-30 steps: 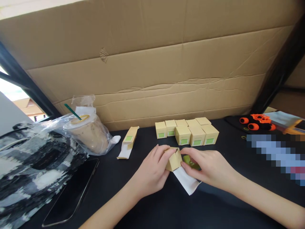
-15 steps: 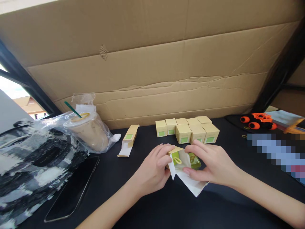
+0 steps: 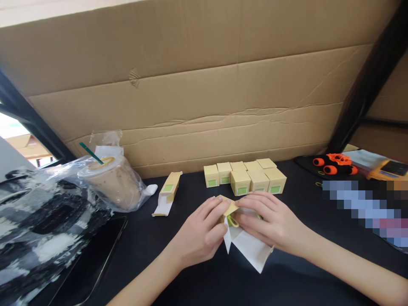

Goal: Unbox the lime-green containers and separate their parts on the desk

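In front of me a small yellow cardboard box (image 3: 230, 207) is held with its end open, white inner flaps (image 3: 253, 250) hanging down. My left hand (image 3: 204, 231) is closed around its left side. Fingers of my right hand (image 3: 270, 221) are bent over the opening and press at the box's edge, with the thumb partly hidden. A yellow-green loop (image 3: 234, 221) shows in the opening, beside the left fingertips. Only a sliver of a shiny green item shows behind the right fingers; most of it is covered.
Several closed yellow boxes (image 3: 240, 182) stand grouped behind the hands. An opened box (image 3: 170, 187) lies left of them. Further left are a bagged iced drink (image 3: 114, 182), a phone (image 3: 92, 263) and a black-and-white bag (image 3: 54, 233). An orange-wheeled toy (image 3: 338, 163) sits right. Cardboard (image 3: 191, 93) forms the back.
My right fingers have moved left and closed over the box's opening, covering most of the green item seen before. The left hand keeps its hold. The camera view has shifted slightly.
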`<action>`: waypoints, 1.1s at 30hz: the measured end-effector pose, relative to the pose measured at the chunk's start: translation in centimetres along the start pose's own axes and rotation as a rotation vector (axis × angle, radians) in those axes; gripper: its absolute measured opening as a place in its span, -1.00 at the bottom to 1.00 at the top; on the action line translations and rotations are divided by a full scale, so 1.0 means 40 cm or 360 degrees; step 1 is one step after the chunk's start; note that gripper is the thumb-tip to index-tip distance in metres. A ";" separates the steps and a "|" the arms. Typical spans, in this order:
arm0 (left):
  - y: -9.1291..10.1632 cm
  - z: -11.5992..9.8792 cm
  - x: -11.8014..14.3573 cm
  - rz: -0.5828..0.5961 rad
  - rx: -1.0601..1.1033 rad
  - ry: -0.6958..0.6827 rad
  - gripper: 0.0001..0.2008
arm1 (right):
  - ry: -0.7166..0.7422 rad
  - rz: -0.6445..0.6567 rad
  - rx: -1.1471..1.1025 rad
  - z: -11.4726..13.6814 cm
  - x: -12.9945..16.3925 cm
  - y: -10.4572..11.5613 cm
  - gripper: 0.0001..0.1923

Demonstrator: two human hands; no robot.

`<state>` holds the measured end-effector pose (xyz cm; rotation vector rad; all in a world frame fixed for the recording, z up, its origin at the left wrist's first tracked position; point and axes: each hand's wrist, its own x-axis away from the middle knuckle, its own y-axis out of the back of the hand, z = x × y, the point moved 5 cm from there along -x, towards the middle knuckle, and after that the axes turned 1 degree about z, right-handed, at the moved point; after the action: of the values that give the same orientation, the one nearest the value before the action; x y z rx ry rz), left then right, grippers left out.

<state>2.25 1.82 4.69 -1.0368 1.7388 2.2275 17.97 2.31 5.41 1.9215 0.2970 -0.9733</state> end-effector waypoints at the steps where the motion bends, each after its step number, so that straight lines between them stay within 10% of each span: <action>1: -0.002 -0.001 0.000 0.0004 0.0009 0.0003 -0.70 | -0.0036 -0.0014 -0.0076 -0.002 0.000 0.002 -0.87; 12: -0.011 -0.013 -0.014 -0.0029 0.0088 0.0042 -0.61 | -0.0079 0.0079 -0.0265 0.010 -0.014 -0.002 -0.91; 26: -0.021 0.065 0.024 -0.0064 0.0427 0.0489 -0.39 | -0.1571 -0.0284 -0.1409 -0.146 0.042 -0.009 -0.79; 33: -0.023 0.124 0.046 -0.0628 0.1388 0.1427 -0.36 | -0.1138 0.0520 -0.0808 -0.260 0.093 0.033 -0.75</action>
<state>-0.84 6.03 3.35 -1.9646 2.1470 0.5846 26.44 9.51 6.17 1.0358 -0.1744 -1.1545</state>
